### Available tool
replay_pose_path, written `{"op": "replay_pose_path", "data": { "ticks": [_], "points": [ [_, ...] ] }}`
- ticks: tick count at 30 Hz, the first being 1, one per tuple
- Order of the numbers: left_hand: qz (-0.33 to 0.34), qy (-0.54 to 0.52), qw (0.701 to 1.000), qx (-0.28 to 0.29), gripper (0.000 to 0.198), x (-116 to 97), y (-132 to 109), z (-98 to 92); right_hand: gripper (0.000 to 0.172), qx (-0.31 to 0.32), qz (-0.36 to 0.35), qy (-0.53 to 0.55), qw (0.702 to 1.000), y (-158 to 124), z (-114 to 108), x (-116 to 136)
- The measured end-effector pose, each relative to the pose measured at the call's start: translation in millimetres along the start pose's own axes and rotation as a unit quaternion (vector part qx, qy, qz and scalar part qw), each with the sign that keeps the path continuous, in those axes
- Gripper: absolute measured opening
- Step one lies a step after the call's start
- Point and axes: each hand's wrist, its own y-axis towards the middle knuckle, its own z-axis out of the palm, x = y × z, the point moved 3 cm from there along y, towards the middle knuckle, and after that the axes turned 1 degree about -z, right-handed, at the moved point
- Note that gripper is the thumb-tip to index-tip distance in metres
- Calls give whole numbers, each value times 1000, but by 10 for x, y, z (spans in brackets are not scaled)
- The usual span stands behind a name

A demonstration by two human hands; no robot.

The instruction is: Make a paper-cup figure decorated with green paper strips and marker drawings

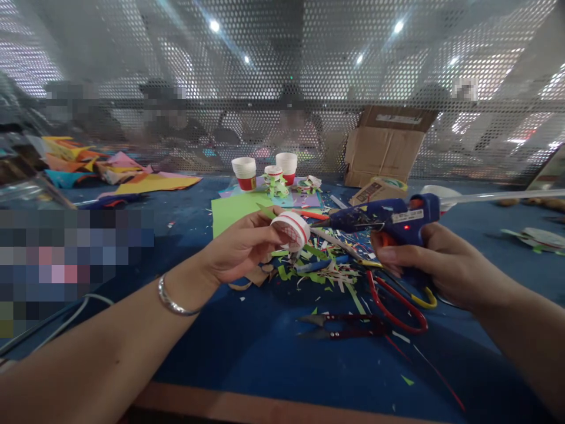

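Note:
My left hand (247, 244), with a silver bangle at the wrist, pinches a short white paper cup piece (290, 229) with red lines round its rim. A green paper strip (267, 211) sticks up behind the fingers. My right hand (435, 259) is wrapped round the handle of a blue hot glue gun (388, 218), fingers at its orange trigger. A red light glows on its side, and a clear glue stick (498, 197) juts from the back. The nozzle points left, close to the cup piece; whether they touch I cannot tell.
Paper scraps (331, 271) litter the table beneath my hands. Red-handled scissors (397, 306) and thread snips (339, 327) lie nearer me. Stacked paper cups (244, 171), green card (233, 212) and a cardboard box (386, 147) stand or lie farther back. Coloured paper (154, 182) is heaped at left.

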Motion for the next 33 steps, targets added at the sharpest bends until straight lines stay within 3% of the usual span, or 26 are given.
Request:
{"op": "replay_pose_path", "data": {
  "ticks": [12,15,24,33],
  "points": [
    [-3,-17,1000,2,18,11,-12,-20,29,4,-48,-41,998,-1,22,58],
    [-7,-21,1000,-3,21,14,-7,-28,20,2,-44,-44,998,5,13,32],
    [-4,6,1000,0,18,3,-5,-29,14,7,-52,-41,998,4,13,44],
    [-3,-14,1000,14,20,29,14,-47,30,6,-60,-103,993,7,-6,20]
  ]
}}
